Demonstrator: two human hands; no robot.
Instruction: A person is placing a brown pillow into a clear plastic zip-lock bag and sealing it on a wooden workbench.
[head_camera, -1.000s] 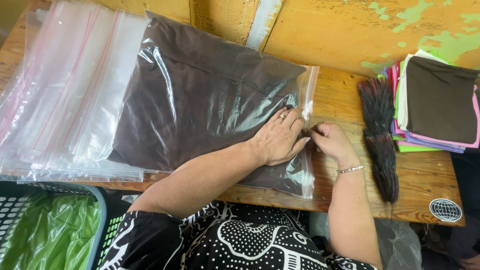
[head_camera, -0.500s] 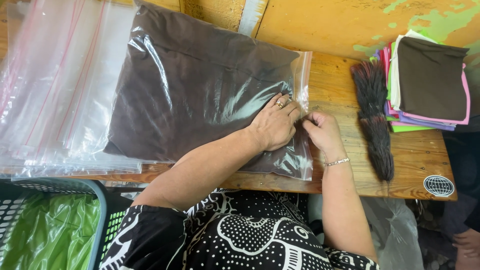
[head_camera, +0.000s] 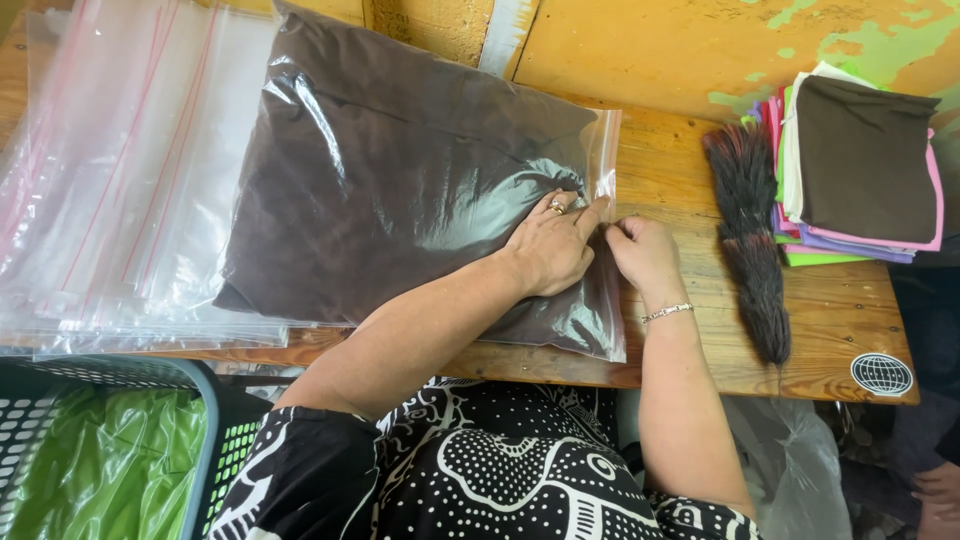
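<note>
A clear zip bag (head_camera: 400, 190) holding dark brown folded cloth lies on the wooden table (head_camera: 690, 170). My left hand (head_camera: 548, 245), with a ring on one finger, presses flat on the bag near its right edge. My right hand (head_camera: 643, 258), with a bracelet at the wrist, pinches the bag's zip strip at the right edge, fingertips meeting those of the left hand.
A pile of empty clear zip bags (head_camera: 110, 190) lies at the left. A dark brush (head_camera: 752, 235) and a stack of coloured folded cloths (head_camera: 858, 165) sit at the right. A grey basket with green plastic (head_camera: 95, 450) stands at the lower left.
Both hands have slid a little up along the bag's right edge while staying pinched on the strip. The view has shifted slightly.
</note>
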